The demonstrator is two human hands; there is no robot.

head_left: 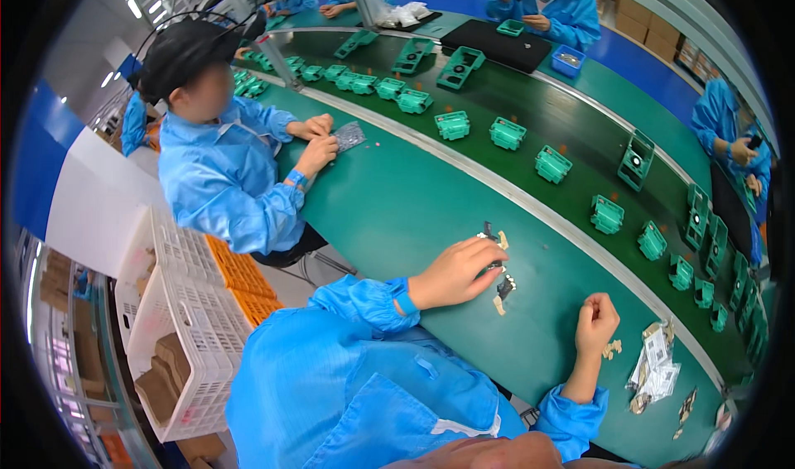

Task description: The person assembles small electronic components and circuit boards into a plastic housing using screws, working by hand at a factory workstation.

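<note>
Your left hand (454,272) curled, fingers pressing small dark parts (503,287) on green table (397,204) — right hand (596,322) fisted, contents unclear, beside tan scrap (612,350).

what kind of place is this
Most likely a factory assembly line: a long green conveyor belt carries rows of green plastic fixtures, and workers in blue smocks sit along the green workbench.

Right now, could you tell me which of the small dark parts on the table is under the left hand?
The dark part beneath the left hand's fingertips; the others lie uncovered just beside it.
</note>
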